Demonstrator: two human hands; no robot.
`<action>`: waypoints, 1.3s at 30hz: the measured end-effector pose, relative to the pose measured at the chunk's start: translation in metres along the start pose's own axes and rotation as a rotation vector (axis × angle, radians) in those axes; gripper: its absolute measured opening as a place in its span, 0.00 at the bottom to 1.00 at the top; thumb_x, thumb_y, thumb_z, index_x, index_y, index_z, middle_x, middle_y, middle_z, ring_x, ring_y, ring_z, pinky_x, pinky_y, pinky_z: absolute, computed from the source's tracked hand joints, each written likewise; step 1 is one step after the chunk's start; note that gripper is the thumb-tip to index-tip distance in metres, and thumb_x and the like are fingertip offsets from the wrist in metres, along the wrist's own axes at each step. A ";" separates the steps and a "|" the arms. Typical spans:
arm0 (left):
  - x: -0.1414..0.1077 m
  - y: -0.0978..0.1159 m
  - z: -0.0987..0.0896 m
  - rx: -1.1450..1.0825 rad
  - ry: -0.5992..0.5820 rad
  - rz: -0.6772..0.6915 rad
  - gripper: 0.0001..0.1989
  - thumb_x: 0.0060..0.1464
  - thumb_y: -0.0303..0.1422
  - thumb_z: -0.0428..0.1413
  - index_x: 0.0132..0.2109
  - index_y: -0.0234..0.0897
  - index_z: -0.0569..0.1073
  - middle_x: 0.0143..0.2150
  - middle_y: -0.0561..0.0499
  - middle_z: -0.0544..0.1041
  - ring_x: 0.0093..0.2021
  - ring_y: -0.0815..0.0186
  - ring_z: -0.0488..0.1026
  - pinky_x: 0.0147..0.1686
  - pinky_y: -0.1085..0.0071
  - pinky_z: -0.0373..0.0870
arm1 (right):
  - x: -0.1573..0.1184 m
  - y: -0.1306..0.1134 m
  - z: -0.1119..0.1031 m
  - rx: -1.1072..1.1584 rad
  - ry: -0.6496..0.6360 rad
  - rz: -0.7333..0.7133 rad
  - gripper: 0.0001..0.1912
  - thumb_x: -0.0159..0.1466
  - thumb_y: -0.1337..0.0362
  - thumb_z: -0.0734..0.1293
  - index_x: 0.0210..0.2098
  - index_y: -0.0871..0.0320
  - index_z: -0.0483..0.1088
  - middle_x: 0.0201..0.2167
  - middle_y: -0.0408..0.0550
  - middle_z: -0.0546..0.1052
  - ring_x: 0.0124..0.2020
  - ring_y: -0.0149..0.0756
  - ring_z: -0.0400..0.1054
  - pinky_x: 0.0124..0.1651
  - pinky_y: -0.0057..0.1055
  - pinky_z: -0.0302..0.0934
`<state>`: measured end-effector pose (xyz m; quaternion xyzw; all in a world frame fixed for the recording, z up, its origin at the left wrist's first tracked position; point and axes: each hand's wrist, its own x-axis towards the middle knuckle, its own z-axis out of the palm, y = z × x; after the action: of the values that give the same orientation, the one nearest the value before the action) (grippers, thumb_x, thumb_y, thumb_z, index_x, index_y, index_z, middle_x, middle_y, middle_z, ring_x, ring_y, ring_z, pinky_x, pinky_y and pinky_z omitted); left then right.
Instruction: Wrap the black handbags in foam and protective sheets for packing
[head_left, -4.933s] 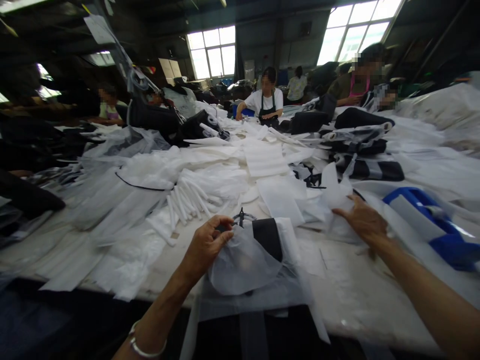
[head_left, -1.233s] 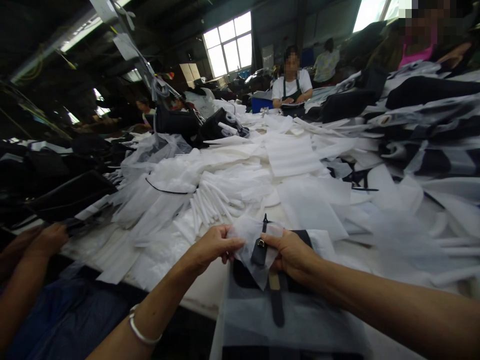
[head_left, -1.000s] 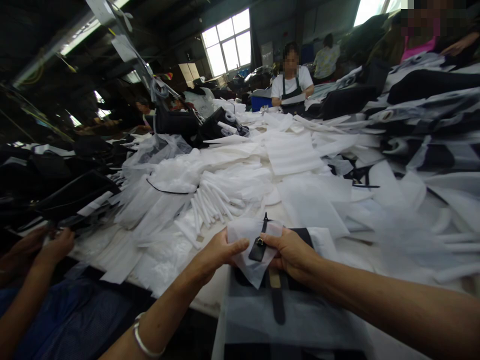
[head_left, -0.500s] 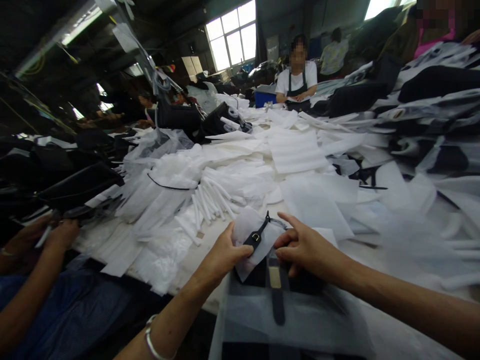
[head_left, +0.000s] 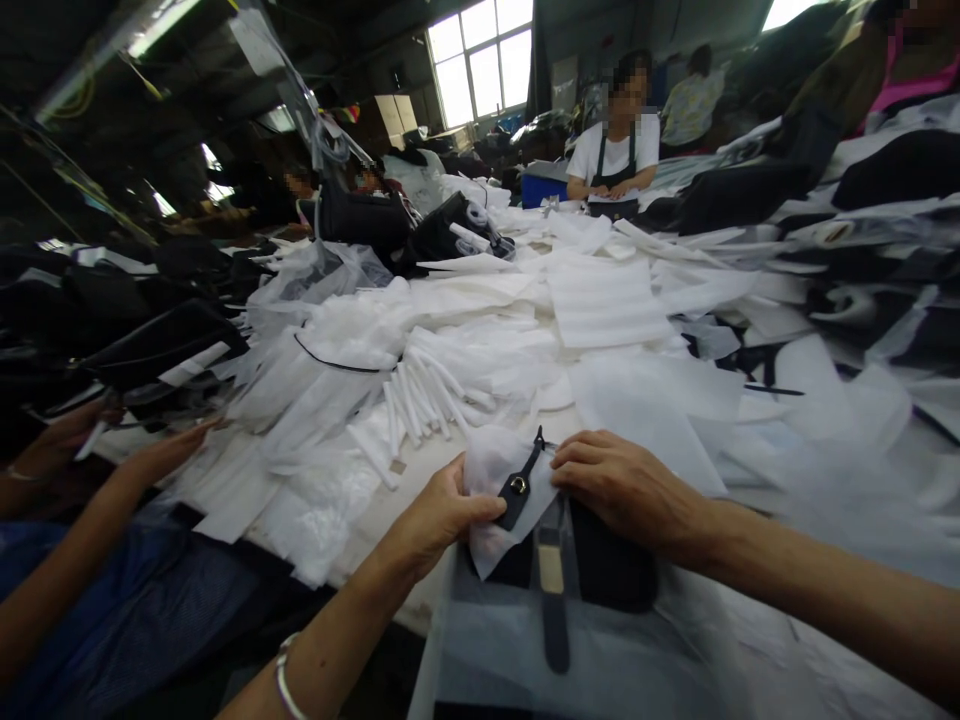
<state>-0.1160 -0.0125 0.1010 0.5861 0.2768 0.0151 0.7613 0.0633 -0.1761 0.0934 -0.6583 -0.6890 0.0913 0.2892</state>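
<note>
My left hand [head_left: 433,512] is closed with its thumb on a black strap tab [head_left: 517,488] that carries a small gold-coloured ring. Behind the tab, a thin white foam sheet [head_left: 491,455] is pinched in the same hand. My right hand [head_left: 626,488] rests just right of the strap's narrow tip, its fingers curled and close together at the sheet's edge; what lies under them is hidden. Below both hands lies a black bag [head_left: 615,565], partly covered by a translucent sheet [head_left: 637,640]. A dark strap with a gold-coloured plate [head_left: 551,568] runs down its front.
White tubes [head_left: 420,400] and a heap of plastic bags [head_left: 330,350] lie beyond my hands. Foam sheets [head_left: 611,300] cover the table's middle. A co-worker's hand [head_left: 169,450] reaches in at left. Another person [head_left: 615,150] sits across the table. Dark bags [head_left: 742,195] are piled at right.
My right hand's raised index finger has come down, and its fingers are now together beside the strap tip. The left hand keeps its hold. At left, a co-worker's hand has moved rightward onto the sheets.
</note>
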 end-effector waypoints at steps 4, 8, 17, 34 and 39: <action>-0.002 0.002 0.005 0.250 0.056 0.100 0.35 0.40 0.30 0.66 0.57 0.36 0.65 0.49 0.47 0.76 0.49 0.57 0.73 0.48 0.66 0.70 | 0.004 0.007 -0.003 0.063 -0.049 -0.015 0.11 0.66 0.68 0.62 0.37 0.54 0.77 0.43 0.51 0.79 0.47 0.40 0.70 0.51 0.35 0.62; -0.006 -0.001 0.009 0.619 0.223 0.153 0.47 0.40 0.30 0.66 0.66 0.45 0.54 0.55 0.49 0.73 0.50 0.57 0.72 0.51 0.63 0.68 | 0.009 0.016 -0.001 0.181 -0.074 -0.034 0.09 0.63 0.70 0.64 0.40 0.55 0.75 0.45 0.50 0.78 0.48 0.39 0.71 0.52 0.33 0.63; -0.029 -0.011 0.013 1.135 0.534 0.621 0.32 0.53 0.32 0.59 0.63 0.42 0.57 0.58 0.43 0.68 0.57 0.54 0.67 0.54 0.56 0.67 | 0.026 0.033 -0.004 0.262 -0.164 0.026 0.08 0.62 0.68 0.64 0.40 0.57 0.72 0.38 0.49 0.79 0.38 0.38 0.74 0.43 0.33 0.66; -0.050 -0.020 0.010 1.536 0.546 0.842 0.10 0.59 0.21 0.49 0.41 0.37 0.72 0.44 0.50 0.78 0.56 0.58 0.70 0.62 0.52 0.55 | 0.022 0.041 -0.002 0.311 -0.163 0.088 0.08 0.62 0.64 0.66 0.40 0.56 0.74 0.37 0.47 0.80 0.38 0.37 0.74 0.43 0.31 0.64; -0.057 -0.018 0.031 1.570 0.450 0.884 0.19 0.58 0.29 0.55 0.56 0.37 0.68 0.58 0.45 0.72 0.63 0.53 0.61 0.65 0.49 0.50 | 0.025 0.038 -0.001 0.317 -0.167 0.110 0.08 0.61 0.61 0.67 0.39 0.57 0.75 0.36 0.48 0.80 0.37 0.38 0.73 0.43 0.32 0.64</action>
<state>-0.1556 -0.0656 0.1132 0.9690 0.1004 0.2257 -0.0003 0.0975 -0.1476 0.0821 -0.6312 -0.6506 0.2688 0.3257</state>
